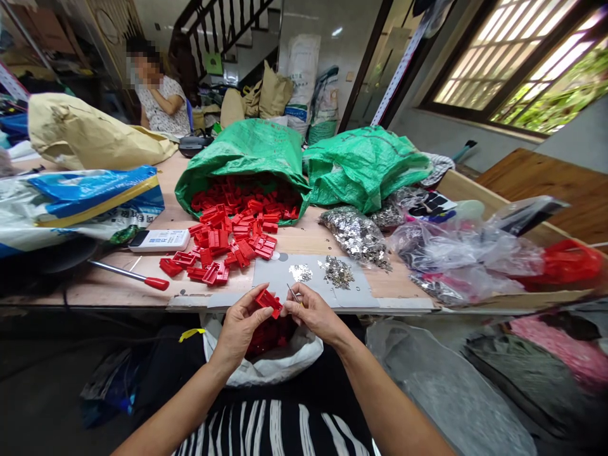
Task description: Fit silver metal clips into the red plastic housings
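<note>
My left hand (244,323) is closed around a small red plastic part (268,303), box-like with hollow sections. Fingers closed, my right hand (310,311) pinches a thin pointed metal tool (291,291); its kind is too small to make out. The right fingertips meet the right end of the red part. Below both hands, a white sack (285,366) with more red parts inside stands open at my lap. Just beyond the hands, small silvery metal pieces (300,273) and a darker heap of metal pieces (338,272) lie on a grey sheet (270,277).
Loose red parts (218,244) spill from a green sack (247,149). Another green sack (365,161) and a clear bag of metal pieces (356,234) lie rightward. A red-handled metal rod (137,276) points toward me at left. Across the table sits another person (161,104).
</note>
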The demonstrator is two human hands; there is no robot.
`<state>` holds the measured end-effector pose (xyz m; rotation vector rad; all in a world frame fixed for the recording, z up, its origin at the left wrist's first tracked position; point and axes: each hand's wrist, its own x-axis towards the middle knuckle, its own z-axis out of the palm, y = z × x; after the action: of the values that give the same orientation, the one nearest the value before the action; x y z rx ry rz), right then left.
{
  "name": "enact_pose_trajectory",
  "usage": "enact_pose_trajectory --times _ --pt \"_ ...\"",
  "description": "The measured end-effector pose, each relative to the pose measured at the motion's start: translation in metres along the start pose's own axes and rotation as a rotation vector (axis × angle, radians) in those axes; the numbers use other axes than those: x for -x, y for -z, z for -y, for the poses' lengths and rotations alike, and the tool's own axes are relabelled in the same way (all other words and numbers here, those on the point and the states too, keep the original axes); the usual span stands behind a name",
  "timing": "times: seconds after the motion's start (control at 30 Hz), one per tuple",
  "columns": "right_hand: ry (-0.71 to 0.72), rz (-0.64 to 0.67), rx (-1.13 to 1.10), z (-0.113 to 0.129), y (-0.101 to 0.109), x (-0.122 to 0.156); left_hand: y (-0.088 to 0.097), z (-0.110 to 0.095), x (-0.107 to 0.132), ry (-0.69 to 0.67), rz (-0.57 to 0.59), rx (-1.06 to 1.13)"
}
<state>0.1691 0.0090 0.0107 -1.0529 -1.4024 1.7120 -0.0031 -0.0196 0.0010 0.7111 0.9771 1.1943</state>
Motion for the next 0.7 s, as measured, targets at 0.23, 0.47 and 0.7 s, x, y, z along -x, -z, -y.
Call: enact_pose_trajectory --times 0.23,0.47,0.7 --pt "0.014 -0.046 0.056 -0.001 -0.002 0.005 0.0 0.003 0.001 0.019 0.031 0.013" --pt "-0.021 -0.044 0.019 -0.011 -0.011 0.004 0.001 0.013 0.003 -0.062 0.015 -0.11" --pt "0.095 -0.301 0.537 0.002 0.034 0.014 0.009 0.012 0.001 -0.036 -0.018 -0.104"
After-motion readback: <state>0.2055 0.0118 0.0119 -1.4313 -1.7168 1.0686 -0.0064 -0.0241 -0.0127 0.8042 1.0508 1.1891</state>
